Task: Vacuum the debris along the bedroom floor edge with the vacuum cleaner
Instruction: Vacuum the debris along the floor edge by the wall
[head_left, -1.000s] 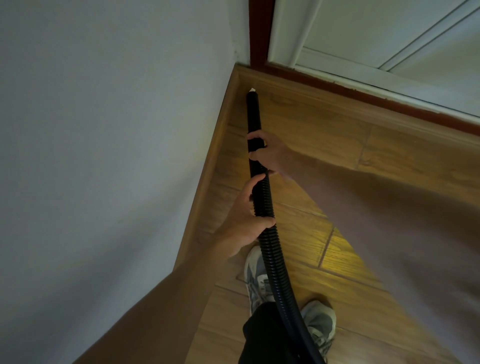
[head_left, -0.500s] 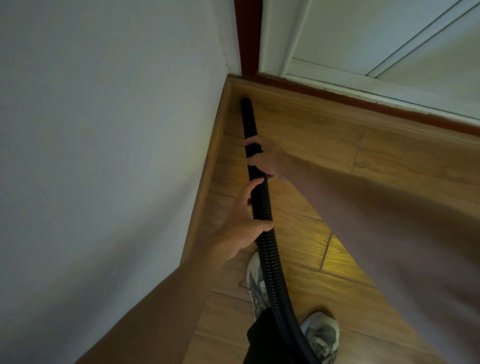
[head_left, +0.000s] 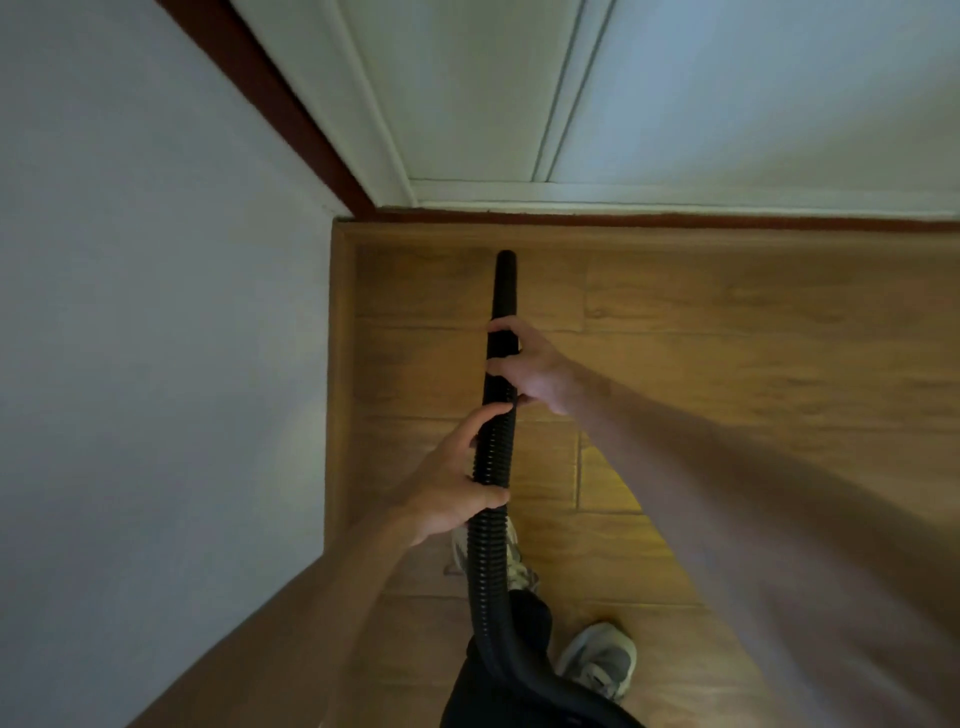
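Item: vacuum hose (head_left: 488, 545), black, ribbed. Nozzle (head_left: 505, 280) now meets the floor near the far skirting (head_left: 675, 235), right of the corner (head_left: 345, 228) it probed a second ago (no debris discernible). Left hand (head_left: 452, 483) grips the ribs; right hand (head_left: 530, 366) clamps farther along. Judged: left edge done, far edge next.

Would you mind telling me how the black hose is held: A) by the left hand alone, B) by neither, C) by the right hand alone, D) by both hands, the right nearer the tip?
D: the right hand grips the hose near its tip, the left hand behind it.
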